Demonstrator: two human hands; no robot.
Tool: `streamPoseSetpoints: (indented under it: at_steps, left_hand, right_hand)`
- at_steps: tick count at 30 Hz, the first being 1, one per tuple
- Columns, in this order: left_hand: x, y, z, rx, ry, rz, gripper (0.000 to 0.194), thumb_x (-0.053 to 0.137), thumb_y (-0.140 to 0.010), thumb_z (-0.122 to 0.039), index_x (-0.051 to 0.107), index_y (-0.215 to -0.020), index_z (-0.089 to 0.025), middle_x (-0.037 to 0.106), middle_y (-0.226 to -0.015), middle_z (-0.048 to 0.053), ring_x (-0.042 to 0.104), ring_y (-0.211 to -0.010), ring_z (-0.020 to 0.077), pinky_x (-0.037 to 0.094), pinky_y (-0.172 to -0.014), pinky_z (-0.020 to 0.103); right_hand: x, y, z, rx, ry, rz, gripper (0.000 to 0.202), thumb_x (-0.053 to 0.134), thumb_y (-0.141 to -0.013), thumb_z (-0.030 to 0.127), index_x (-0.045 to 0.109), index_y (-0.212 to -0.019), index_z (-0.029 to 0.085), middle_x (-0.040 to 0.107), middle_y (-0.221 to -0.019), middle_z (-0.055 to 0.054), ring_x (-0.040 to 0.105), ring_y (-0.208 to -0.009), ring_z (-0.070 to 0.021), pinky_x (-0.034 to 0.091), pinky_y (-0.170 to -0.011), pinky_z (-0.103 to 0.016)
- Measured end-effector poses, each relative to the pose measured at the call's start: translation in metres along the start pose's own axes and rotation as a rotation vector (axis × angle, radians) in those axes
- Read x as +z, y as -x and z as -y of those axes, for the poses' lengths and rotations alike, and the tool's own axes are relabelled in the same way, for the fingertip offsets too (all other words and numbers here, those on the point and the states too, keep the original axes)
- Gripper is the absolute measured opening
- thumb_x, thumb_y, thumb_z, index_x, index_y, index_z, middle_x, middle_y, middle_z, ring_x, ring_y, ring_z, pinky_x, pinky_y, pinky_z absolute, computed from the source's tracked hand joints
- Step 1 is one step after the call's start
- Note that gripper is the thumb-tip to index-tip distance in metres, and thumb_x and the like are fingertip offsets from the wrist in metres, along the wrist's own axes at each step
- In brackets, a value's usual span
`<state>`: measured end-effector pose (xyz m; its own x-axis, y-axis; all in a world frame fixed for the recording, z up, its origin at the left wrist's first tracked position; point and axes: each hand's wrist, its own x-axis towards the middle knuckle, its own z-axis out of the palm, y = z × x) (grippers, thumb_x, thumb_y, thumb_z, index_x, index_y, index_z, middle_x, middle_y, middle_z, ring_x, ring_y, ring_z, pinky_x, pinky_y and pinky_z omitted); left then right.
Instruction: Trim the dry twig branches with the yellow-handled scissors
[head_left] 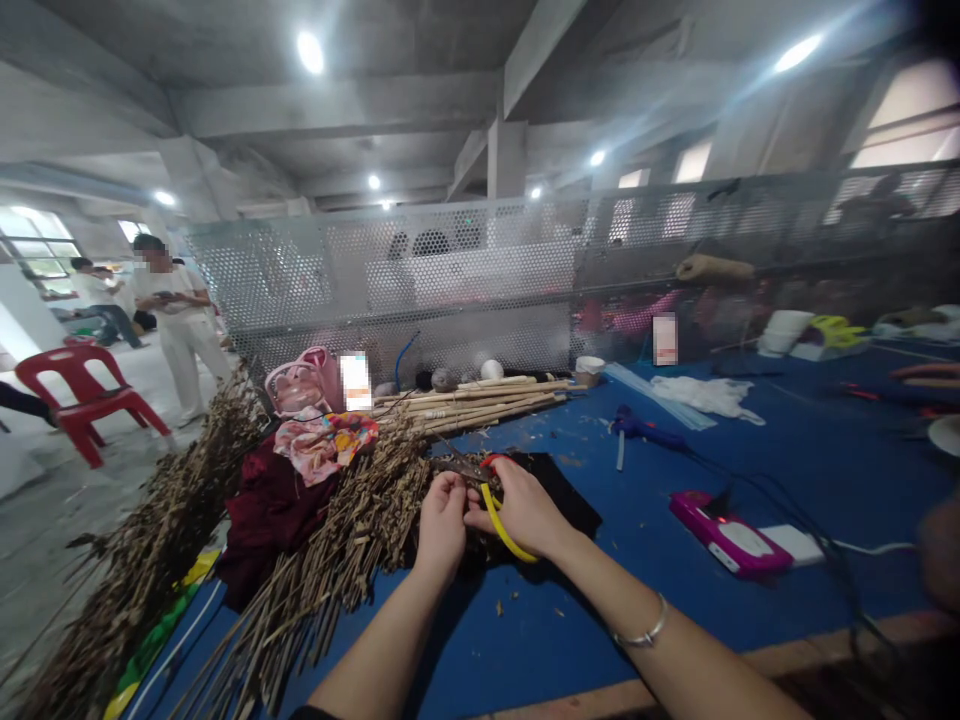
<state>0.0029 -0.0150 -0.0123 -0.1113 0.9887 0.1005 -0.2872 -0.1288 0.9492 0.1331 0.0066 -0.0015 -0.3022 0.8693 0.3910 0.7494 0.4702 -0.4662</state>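
Note:
My right hand (525, 508) is closed around the yellow and red handles of a pair of scissors (504, 528). Their metal blades point left, over the tips of my left hand (442, 515). The left fingers are pinched together, and whatever sits between them is too small to make out. Beside that hand, a heap of dried brown plant stems (379, 500) spreads across the table toward the lower left. Under both hands lies a black cloth or sheet (559, 490), partly covered by dry bits.
Pale sticks (480, 405) lie at the back before a perforated metal screen (300, 270). On the blue table (645, 620) to the right are a magenta device (731, 535) with cables and a blue glue gun (646, 428). Maroon cloth (281, 520) is at left; people stand beyond.

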Motion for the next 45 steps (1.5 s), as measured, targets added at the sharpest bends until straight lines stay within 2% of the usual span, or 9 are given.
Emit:
streamPoseSetpoints:
  at_steps: [5, 9, 18, 23, 28, 31, 36, 41, 45]
  left_hand:
    - [0.0, -0.001, 0.001, -0.028, 0.096, -0.05, 0.031, 0.057, -0.07, -0.045, 0.046, -0.075, -0.017, 0.054, -0.063, -0.002, 0.049, -0.052, 0.0076, 0.039, -0.051, 0.018]
    - [0.001, -0.001, 0.003, -0.039, 0.083, -0.031, 0.028, 0.058, -0.069, -0.041, 0.048, -0.074, -0.016, 0.056, -0.062, -0.002, 0.05, -0.052, 0.0074, 0.04, -0.051, 0.018]
    - [0.0, -0.001, 0.002, -0.021, 0.079, -0.03, 0.024, 0.056, -0.072, -0.038, 0.051, -0.08, -0.016, 0.059, -0.061, 0.0, 0.056, -0.051, 0.0109, 0.044, -0.052, 0.022]
    - [-0.002, -0.003, 0.004, 0.021, 0.029, -0.116, 0.025, 0.056, -0.072, -0.038, 0.053, -0.081, -0.015, 0.058, -0.06, -0.001, 0.056, -0.052, 0.0109, 0.044, -0.055, 0.023]
    - [-0.004, 0.0, 0.004, 0.083, -0.132, -0.087, 0.024, 0.056, -0.072, -0.036, 0.058, -0.075, -0.013, 0.06, -0.061, 0.002, 0.056, -0.058, 0.0128, 0.045, -0.06, 0.023]
    - [-0.003, 0.003, 0.001, 0.102, -0.229, -0.044, 0.027, 0.054, -0.074, -0.037, 0.06, -0.075, -0.011, 0.062, -0.063, 0.004, 0.056, -0.059, 0.0136, 0.045, -0.06, 0.024]
    - [0.001, 0.008, -0.004, 0.105, -0.274, -0.017, 0.029, 0.051, -0.076, -0.039, 0.062, -0.076, -0.012, 0.063, -0.065, 0.004, 0.057, -0.06, 0.0138, 0.045, -0.059, 0.023]
    - [0.001, 0.007, -0.003, 0.116, -0.286, -0.036, 0.03, 0.051, -0.076, -0.041, 0.062, -0.072, -0.013, 0.062, -0.063, 0.003, 0.056, -0.058, 0.0131, 0.044, -0.057, 0.022]
    - [0.0, 0.005, 0.002, 0.116, -0.299, -0.059, 0.03, 0.051, -0.076, -0.04, 0.063, -0.08, -0.013, 0.062, -0.063, 0.002, 0.055, -0.058, 0.0123, 0.043, -0.056, 0.021]
  right_hand:
    - [0.006, 0.003, -0.004, 0.028, 0.002, 0.002, 0.05, 0.069, -0.057, 0.047, 0.049, -0.093, 0.019, 0.053, -0.094, -0.005, 0.052, -0.089, -0.0203, 0.038, -0.075, -0.031]
    - [0.01, 0.007, -0.004, 0.033, -0.024, 0.0, 0.049, 0.068, -0.06, 0.047, 0.048, -0.095, 0.02, 0.053, -0.095, -0.005, 0.052, -0.089, -0.0202, 0.038, -0.075, -0.031]
    - [-0.001, -0.001, 0.001, 0.009, -0.008, 0.056, 0.052, 0.069, -0.058, 0.047, 0.047, -0.096, 0.019, 0.052, -0.094, -0.005, 0.052, -0.087, -0.02, 0.037, -0.075, -0.031]
    - [0.001, -0.005, 0.002, -0.012, 0.017, 0.064, 0.052, 0.068, -0.058, 0.049, 0.047, -0.095, 0.019, 0.051, -0.094, -0.005, 0.05, -0.089, -0.0204, 0.036, -0.076, -0.031]
    - [0.006, 0.0, 0.0, -0.005, 0.038, 0.014, 0.055, 0.066, -0.059, 0.051, 0.044, -0.097, 0.018, 0.051, -0.097, -0.007, 0.05, -0.09, -0.0222, 0.037, -0.076, -0.033]
    - [0.006, 0.004, -0.005, -0.003, 0.026, 0.012, 0.051, 0.066, -0.06, 0.05, 0.044, -0.093, 0.018, 0.054, -0.092, -0.007, 0.054, -0.084, -0.0214, 0.038, -0.071, -0.031]
    - [0.005, 0.008, -0.008, 0.065, -0.049, 0.107, 0.047, 0.066, -0.062, 0.048, 0.044, -0.092, 0.02, 0.059, -0.08, -0.004, 0.059, -0.075, -0.0197, 0.037, -0.061, -0.025]
    - [0.009, 0.009, -0.009, 0.098, -0.039, 0.115, 0.048, 0.064, -0.063, 0.052, 0.044, -0.093, 0.02, 0.062, -0.077, -0.003, 0.06, -0.071, -0.019, 0.033, -0.055, -0.022]
    - [0.012, 0.009, -0.011, 0.13, 0.044, 0.111, 0.046, 0.059, -0.066, 0.056, 0.046, -0.09, 0.02, 0.062, -0.072, -0.003, 0.059, -0.065, -0.0179, 0.03, -0.051, -0.022]
